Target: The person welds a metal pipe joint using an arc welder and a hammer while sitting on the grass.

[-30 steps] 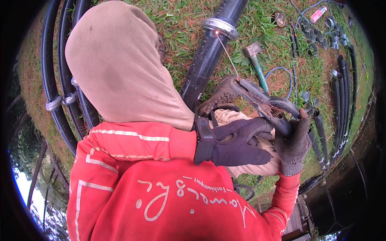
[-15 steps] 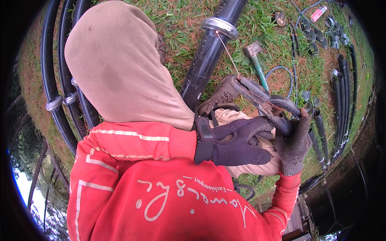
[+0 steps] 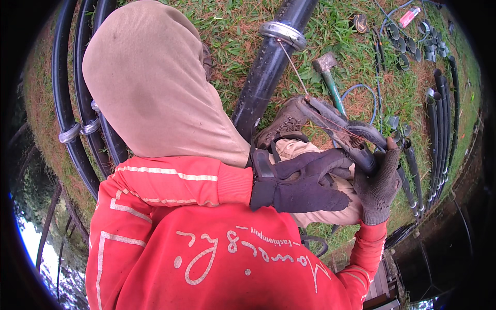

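Gripping electrode holder [image 3: 343,138] with right hand [image 3: 378,182]; cannot tell grip of left hand [image 3: 310,183], beside holder — could drag welding rod [image 3: 293,67] off pipe collar [image 3: 283,34] through unsteady hold.

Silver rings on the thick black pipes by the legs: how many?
4. Centre ring, near the tip of the rod. Left side: outer ring, middle ring, inner ring, the last partly behind the leg, which may hide others.
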`<action>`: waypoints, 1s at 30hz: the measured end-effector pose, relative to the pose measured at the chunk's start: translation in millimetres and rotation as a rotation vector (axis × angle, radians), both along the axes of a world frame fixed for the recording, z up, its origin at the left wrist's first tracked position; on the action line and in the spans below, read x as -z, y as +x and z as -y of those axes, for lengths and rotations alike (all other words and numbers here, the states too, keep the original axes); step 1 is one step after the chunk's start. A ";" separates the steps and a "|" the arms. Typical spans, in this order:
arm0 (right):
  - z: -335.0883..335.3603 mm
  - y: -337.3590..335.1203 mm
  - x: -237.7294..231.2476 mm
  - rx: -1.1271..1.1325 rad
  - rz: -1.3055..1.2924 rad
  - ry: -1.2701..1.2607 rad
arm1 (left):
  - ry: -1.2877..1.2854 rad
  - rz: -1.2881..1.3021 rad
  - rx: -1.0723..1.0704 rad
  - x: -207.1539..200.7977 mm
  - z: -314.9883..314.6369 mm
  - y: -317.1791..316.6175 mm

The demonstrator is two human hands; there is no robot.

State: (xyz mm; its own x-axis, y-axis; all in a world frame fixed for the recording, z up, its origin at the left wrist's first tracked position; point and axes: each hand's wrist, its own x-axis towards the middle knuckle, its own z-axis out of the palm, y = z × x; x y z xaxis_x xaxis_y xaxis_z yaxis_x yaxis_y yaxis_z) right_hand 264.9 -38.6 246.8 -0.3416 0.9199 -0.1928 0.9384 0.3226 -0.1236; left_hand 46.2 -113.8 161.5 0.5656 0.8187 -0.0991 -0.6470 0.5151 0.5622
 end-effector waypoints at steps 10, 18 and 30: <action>-1.6 0.7 -2.0 -0.018 0.001 0.002 | -0.007 -0.149 0.081 -7.9 -4.0 -5.6; -2.5 -2.7 -0.8 -0.031 0.025 0.013 | -0.044 -0.181 0.170 -13.0 -10.7 -12.8; -23.6 9.1 -23.2 0.295 -0.250 0.078 | 0.161 -0.492 0.144 -20.3 -4.5 -23.1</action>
